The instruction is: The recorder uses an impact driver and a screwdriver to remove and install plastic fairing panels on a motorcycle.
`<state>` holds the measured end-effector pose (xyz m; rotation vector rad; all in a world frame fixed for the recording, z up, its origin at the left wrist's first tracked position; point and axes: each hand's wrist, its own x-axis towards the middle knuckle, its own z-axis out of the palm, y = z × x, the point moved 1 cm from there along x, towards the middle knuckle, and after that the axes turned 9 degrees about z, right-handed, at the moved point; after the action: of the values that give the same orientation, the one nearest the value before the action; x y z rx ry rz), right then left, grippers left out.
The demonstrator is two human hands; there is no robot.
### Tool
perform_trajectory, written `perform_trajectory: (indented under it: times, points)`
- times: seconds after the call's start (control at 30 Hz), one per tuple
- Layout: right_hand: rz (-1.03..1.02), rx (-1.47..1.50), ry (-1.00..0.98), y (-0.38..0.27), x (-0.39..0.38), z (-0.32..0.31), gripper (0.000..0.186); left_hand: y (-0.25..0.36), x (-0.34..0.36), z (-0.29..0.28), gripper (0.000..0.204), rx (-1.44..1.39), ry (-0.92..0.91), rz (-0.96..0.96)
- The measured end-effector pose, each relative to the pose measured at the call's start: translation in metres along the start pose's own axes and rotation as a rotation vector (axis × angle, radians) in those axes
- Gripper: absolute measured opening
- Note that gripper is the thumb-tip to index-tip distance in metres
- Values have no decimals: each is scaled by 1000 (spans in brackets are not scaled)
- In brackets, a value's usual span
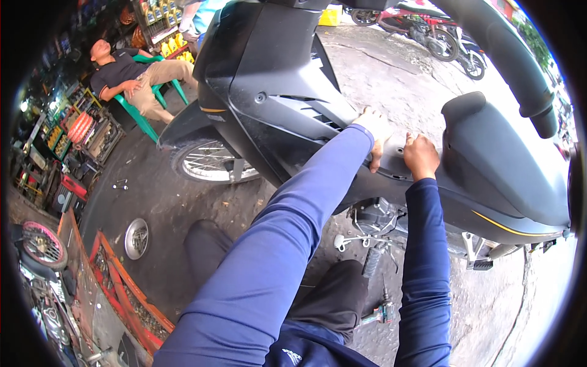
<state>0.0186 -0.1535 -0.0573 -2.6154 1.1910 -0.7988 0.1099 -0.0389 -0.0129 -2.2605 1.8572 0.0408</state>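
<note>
A black step-through motorcycle (263, 98) stands across my view, with its seat (504, 162) to the right. My left hand (374, 134) rests over the central body cover, thumb down the near side and fingers toward the far side; glare washes out part of it. Close by, my right hand (422, 156) is closed at the cover's edge in front of the seat. Its curled fingers hide whatever they may hold. A small hole shows in the panel between my hands. Below them are the engine (376, 217) and a footpeg (371, 262).
A round metal dish (137, 238) with small parts lies on the ground at left, near an orange-red metal frame (119, 287). A teal power driver (385, 312) lies by my knee. Beyond the front wheel (214, 160), a person (125, 76) sits on a green chair (137, 119).
</note>
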Motion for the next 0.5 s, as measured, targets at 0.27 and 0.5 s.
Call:
perform_trajectory:
  times: [0.27,0.5]
  points:
    - [227,134,-82,0,10,4,29,-16,13,10,99,-23,86,29]
    - [123,156,-119,4,11,5,32,27,-34,25,40,-77,386,221]
